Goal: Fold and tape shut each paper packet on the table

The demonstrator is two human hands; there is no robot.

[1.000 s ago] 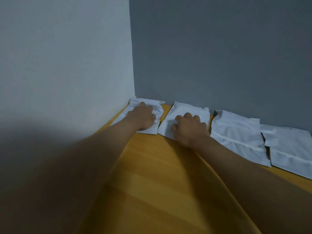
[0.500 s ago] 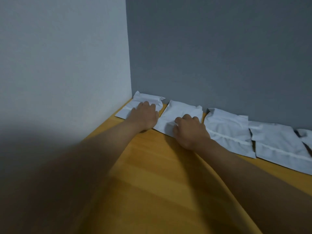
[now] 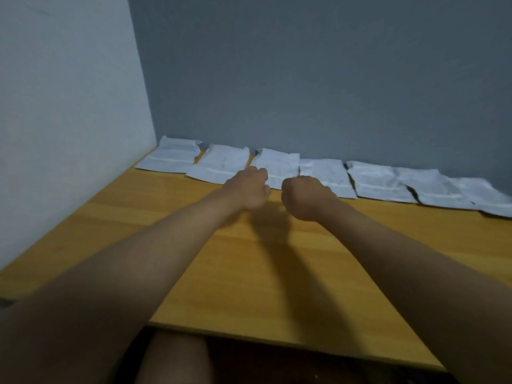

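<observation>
A: How many packets do you count?

B: Seven white paper packets, in one row along the far edge of the desk (image 3: 277,273), against the grey wall (image 3: 318,79). From the left corner: the first packet (image 3: 170,159), the second packet (image 3: 221,164), the third packet (image 3: 277,163), the fourth packet (image 3: 325,173), the fifth packet (image 3: 376,181), the sixth packet (image 3: 432,187) and the seventh packet (image 3: 487,196), which runs off towards the right edge of the view. Most show a pale strip across them, and neighbours touch or overlap at their edges.

A: And the hands?

B: Two, both bare, arms stretched forward over the desk, side by side with a narrow gap between them. The left hand (image 3: 249,189) is in front of the join between the second and third packets; the right hand (image 3: 303,196) is in front of the third and fourth.

A: Are the fingers on anything?

B: Both hands have their fingers curled in, like loose fists, backs of the hands up. I see nothing held in either. They appear to sit just short of the packets' near edges, over bare wood, casting a shadow on the desk below them.

A: Anything else?

B: A white wall (image 3: 69,120) on the left meets the grey one at the corner, and the person's knee (image 3: 171,358) shows under the near edge of the desk.
</observation>
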